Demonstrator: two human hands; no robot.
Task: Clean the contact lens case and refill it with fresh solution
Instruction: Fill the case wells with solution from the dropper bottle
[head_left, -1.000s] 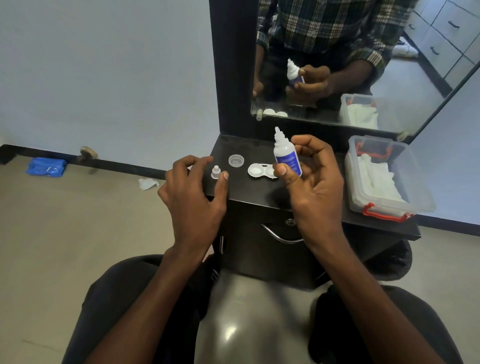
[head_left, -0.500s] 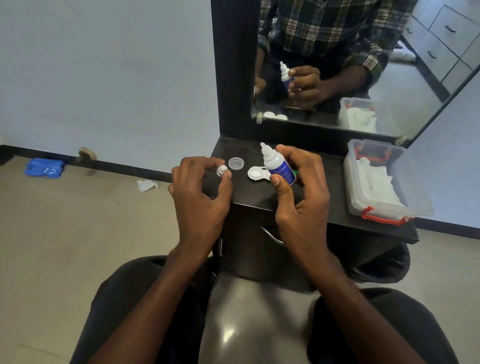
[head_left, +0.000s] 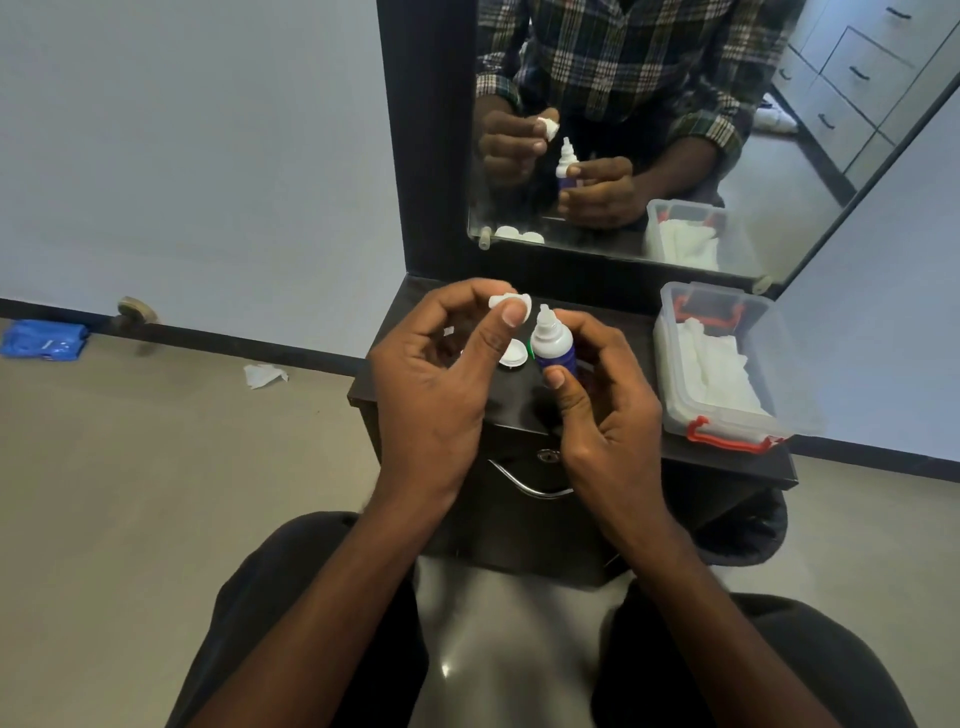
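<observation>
My right hand (head_left: 602, 410) grips a small white solution bottle (head_left: 553, 347) with a blue label, upright and uncapped, nozzle pointing up. My left hand (head_left: 436, 384) pinches a small white cap (head_left: 511, 302) between thumb and fingers, raised just left of the nozzle and a little above it. The white contact lens case (head_left: 511, 357) lies on the dark cabinet top (head_left: 613, 332) behind my hands. Only one of its wells shows; the rest is hidden by my fingers and the bottle.
A clear plastic box (head_left: 748, 415) with red latches, holding white tissues, stands at the right of the cabinet top. A mirror (head_left: 779, 171) rises behind it. A drawer handle (head_left: 524, 486) is below. A crumpled tissue (head_left: 264, 375) and a blue packet (head_left: 44, 340) lie on the floor at left.
My left hand picked the small white cap off the cabinet top and raised it beside the nozzle. My right hand tipped the bottle left, then set it upright nearer me.
</observation>
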